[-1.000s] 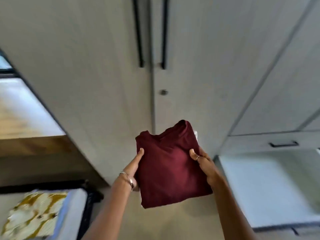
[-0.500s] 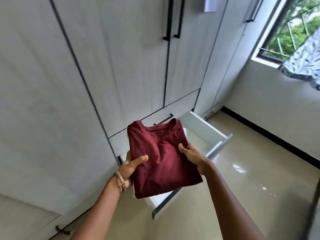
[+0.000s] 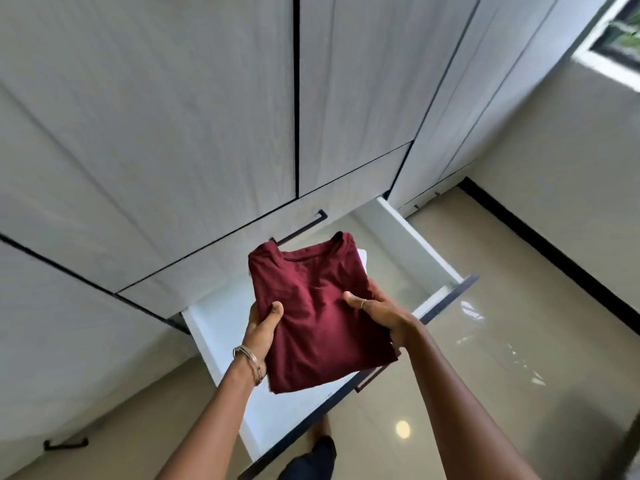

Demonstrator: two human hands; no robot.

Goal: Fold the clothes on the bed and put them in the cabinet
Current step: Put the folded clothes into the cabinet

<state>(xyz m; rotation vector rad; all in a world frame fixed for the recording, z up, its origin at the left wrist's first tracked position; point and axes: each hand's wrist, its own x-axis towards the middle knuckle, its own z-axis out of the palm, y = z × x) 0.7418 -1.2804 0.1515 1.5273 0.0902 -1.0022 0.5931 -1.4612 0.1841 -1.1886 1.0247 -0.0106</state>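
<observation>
Head view: pale cabinet [image 3: 173, 133] doors closed, one white drawer [image 3: 221, 327] pulled out over glossy floor [image 3: 485, 393], window [image 3: 620, 39] at upper right. Folded maroon shirt [image 3: 318, 313] is held above the open drawer; left hand [image 3: 263, 327] and right hand [image 3: 377, 313] each grip a side edge, thumbs on top, fingers curled beneath.

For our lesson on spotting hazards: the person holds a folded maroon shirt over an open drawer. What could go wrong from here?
1. The folded maroon cotton shirt is gripped only at its side edges by the left hand and right hand; its near end hangs unsupported, so the fold may sag open when lowered.
2. The open white cabinet drawer juts over the glossy beige floor near the person's legs, so a step forward might knock it.
</observation>
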